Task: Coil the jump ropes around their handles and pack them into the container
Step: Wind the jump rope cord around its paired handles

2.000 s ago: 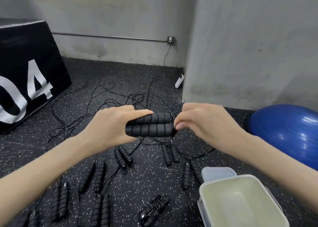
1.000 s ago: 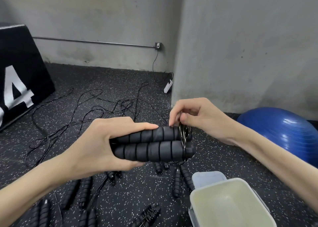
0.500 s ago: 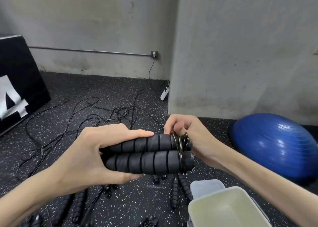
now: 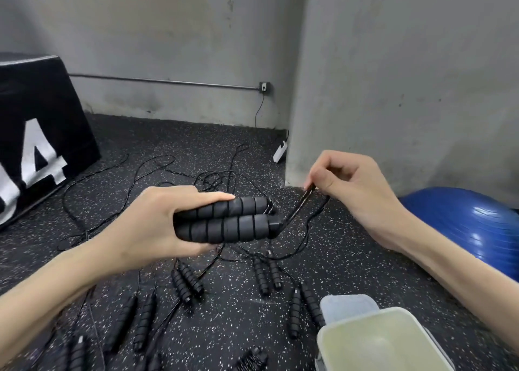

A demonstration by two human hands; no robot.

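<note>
My left hand (image 4: 157,224) grips two black ribbed foam handles (image 4: 227,223) held side by side, their ends pointing right. My right hand (image 4: 348,185) pinches the black rope (image 4: 299,206) that comes out of the near handle's end and holds it taut up and to the right. More of the rope hangs down to the floor below. A pale plastic container (image 4: 376,342) stands open at the lower right, with nothing visible inside. Several other handle pairs (image 4: 186,282) lie on the floor below my hands. One coiled rope bundle (image 4: 251,359) lies by the bottom edge.
Loose black ropes (image 4: 168,174) tangle across the speckled rubber floor. A black box with white numerals (image 4: 36,143) stands at the left, a blue exercise ball (image 4: 460,224) at the right. The container's lid (image 4: 346,307) lies behind it. A concrete pillar (image 4: 393,89) rises straight ahead.
My right hand has moved away from the handle ends, up and to the right, drawing the rope taut. My left hand keeps its grip on both handles.
</note>
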